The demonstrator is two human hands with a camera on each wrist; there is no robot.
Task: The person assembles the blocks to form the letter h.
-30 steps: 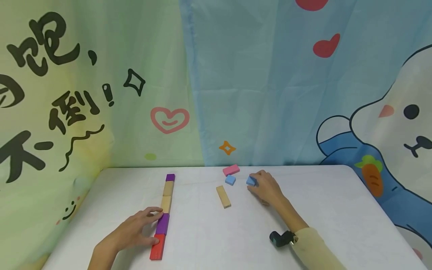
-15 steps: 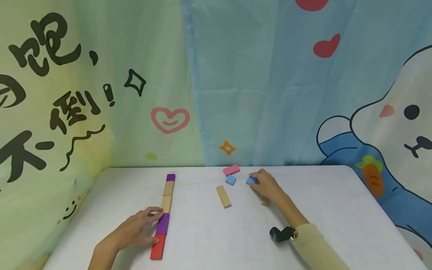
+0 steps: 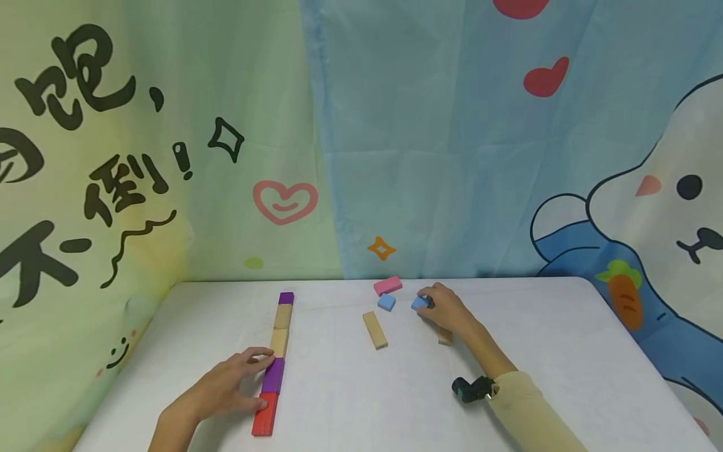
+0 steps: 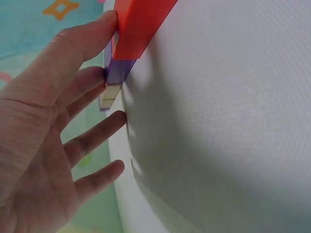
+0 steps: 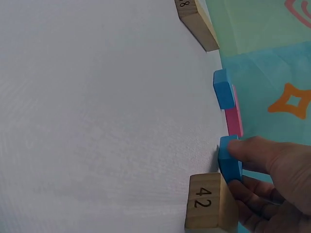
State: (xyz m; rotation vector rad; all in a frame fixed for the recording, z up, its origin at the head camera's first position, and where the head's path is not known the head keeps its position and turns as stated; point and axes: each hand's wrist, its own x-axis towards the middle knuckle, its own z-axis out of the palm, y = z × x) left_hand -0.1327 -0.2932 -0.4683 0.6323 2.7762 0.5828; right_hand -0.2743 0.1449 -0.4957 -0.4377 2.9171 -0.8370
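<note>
A row of wooden blocks runs up the left side: red (image 3: 264, 417), purple (image 3: 273, 375), two plain wood and a small purple one (image 3: 286, 298) at the far end. Along this row my left hand (image 3: 221, 384) rests its thumb on the red block and its index fingertip near the purple one; the left wrist view shows the other fingers spread out straight. My right hand (image 3: 449, 312) pinches a blue block (image 5: 230, 158) between thumb and fingers at the table's far side. Close beside it, partly under the hand, lies a plain block marked 42 (image 5: 204, 201).
Another blue block (image 3: 386, 302) lies against a pink block (image 3: 388, 285) near the far edge. A plain wood block (image 3: 375, 330) sits closer, angled. Behind the white table (image 3: 339, 402) hangs a printed curtain (image 3: 395, 125). A black device (image 3: 471, 390) is strapped to the right wrist.
My right hand has shifted slightly, so the plain block beneath it shows more and the blue block sits a touch farther left. The left hand and the row stay put.
</note>
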